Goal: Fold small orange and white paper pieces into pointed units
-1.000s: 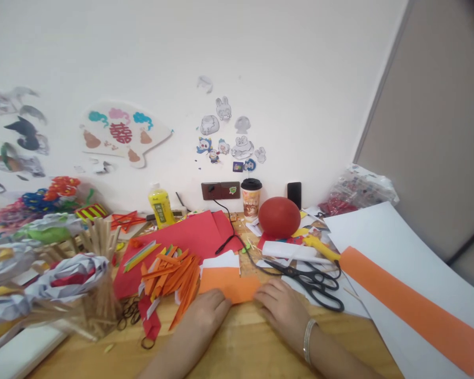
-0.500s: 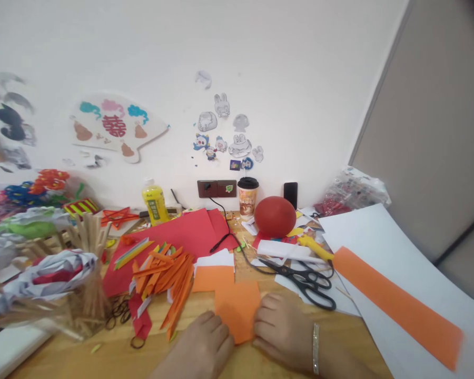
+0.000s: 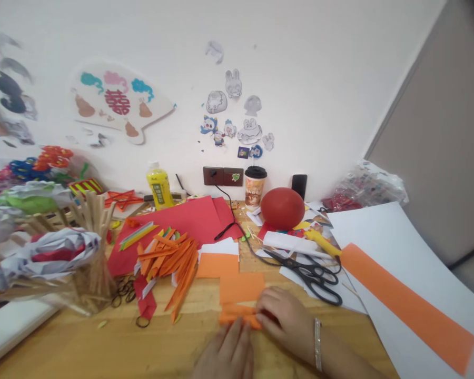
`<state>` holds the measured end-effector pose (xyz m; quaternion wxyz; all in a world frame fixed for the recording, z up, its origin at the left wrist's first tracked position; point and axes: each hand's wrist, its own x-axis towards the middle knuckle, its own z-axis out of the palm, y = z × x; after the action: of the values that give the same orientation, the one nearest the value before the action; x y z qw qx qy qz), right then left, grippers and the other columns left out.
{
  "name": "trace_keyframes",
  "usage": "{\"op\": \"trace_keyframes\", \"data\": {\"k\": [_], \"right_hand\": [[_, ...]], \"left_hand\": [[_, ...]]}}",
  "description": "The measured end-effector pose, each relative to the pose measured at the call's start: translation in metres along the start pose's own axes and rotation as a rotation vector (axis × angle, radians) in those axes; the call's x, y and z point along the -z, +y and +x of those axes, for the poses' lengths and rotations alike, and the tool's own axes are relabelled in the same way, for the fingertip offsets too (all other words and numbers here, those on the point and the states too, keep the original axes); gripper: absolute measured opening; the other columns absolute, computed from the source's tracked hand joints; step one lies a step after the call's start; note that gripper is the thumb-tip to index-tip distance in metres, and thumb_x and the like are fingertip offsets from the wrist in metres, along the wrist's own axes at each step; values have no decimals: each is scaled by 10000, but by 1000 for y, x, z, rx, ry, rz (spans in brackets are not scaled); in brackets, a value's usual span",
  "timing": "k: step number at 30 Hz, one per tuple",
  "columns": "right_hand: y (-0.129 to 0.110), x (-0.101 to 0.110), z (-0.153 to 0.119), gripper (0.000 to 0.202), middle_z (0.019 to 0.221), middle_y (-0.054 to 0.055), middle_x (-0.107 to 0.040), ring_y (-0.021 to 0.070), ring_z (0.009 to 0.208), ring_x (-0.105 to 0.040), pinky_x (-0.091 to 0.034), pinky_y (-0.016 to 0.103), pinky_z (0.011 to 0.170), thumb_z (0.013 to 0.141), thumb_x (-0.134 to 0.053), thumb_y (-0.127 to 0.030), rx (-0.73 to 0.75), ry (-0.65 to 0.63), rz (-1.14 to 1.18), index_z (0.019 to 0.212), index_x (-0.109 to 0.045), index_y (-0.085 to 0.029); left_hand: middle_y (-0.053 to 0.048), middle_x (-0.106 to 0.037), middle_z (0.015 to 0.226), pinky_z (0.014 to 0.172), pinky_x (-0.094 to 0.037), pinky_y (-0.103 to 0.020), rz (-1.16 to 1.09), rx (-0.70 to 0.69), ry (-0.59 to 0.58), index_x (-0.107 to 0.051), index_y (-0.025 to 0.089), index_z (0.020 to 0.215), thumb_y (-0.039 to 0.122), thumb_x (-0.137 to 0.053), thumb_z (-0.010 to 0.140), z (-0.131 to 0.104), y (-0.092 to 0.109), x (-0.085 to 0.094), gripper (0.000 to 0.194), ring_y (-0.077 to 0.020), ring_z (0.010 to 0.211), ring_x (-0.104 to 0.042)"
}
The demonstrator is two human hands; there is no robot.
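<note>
A square of orange paper (image 3: 242, 287) lies on the wooden table in front of me, its near edge turned up into a narrow fold. My left hand (image 3: 227, 350) reaches in from below, fingers together and tips pressed on that fold; its thumb is hidden. At the right end of the fold, my right hand (image 3: 286, 321) has its fingers curled and pinched on the paper, and a bracelet shows on its wrist. Just beyond lies a small stack of orange and white sheets (image 3: 218, 265). Black scissors (image 3: 306, 273) rest to the right of the stack.
Folded orange strips (image 3: 169, 258) lie left on red paper (image 3: 181, 218). A bundle of wooden sticks (image 3: 92, 252) stands farther left. Toward the wall are a yellow bottle (image 3: 160, 187), a lidded cup (image 3: 255, 189) and a red balloon (image 3: 282, 208). A long orange strip (image 3: 406, 305) crosses white sheets.
The orange paper's near edge has gone from flat to folded up. My left hand has shifted right and nearer onto the fold; my right hand has curled at its right end. The view has tilted down.
</note>
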<state>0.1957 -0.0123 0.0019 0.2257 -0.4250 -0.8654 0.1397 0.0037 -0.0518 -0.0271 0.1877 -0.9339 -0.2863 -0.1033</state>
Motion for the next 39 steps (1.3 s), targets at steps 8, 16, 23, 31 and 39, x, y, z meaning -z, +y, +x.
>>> {"op": "trace_keyframes", "data": {"k": [8, 16, 23, 31, 39], "right_hand": [[4, -2, 0, 113, 792, 35, -574, 172, 763, -518, -398, 284, 674, 762, -511, -78, -84, 25, -22, 711, -546, -173], [3, -8, -1, 112, 783, 39, -567, 174, 741, -505, -387, 282, 654, 765, -503, -76, -71, 57, -107, 714, -538, -170], [3, -9, 1, 99, 781, 35, -568, 173, 737, -499, -378, 279, 647, 770, -519, -88, -71, 55, -153, 720, -539, -171], [4, -10, 3, 115, 770, 26, -560, 168, 716, -483, -351, 280, 634, 793, -517, -84, -54, 55, -200, 723, -519, -177], [-1, -10, 1, 120, 789, 15, -548, 178, 750, -483, -348, 293, 658, 763, -626, -212, -141, 48, -122, 744, -512, -180]], "left_hand": [[-120, -617, 1177, 860, -447, -282, -66, -24, -49, -567, 119, 1179, 258, -416, 899, 7, -9, 12, 347, -219, 1065, -584], [-172, -518, 1272, 907, -452, -345, -149, 109, -176, -527, 96, 1237, 334, -437, 878, 5, -4, 9, 440, -281, 1153, -520], [-222, -394, 1338, 975, -404, -423, -295, 231, -347, -463, 75, 1293, 304, -574, 746, 4, -5, 12, 603, -337, 1230, -420], [-204, -368, 1368, 1003, -367, -410, -271, 262, -341, -432, 98, 1319, 328, -577, 746, 3, -2, 10, 634, -323, 1258, -387], [-195, -370, 1370, 1004, -359, -406, -243, 258, -334, -430, 105, 1321, 327, -548, 767, 4, -1, 9, 608, -313, 1263, -385]]}}
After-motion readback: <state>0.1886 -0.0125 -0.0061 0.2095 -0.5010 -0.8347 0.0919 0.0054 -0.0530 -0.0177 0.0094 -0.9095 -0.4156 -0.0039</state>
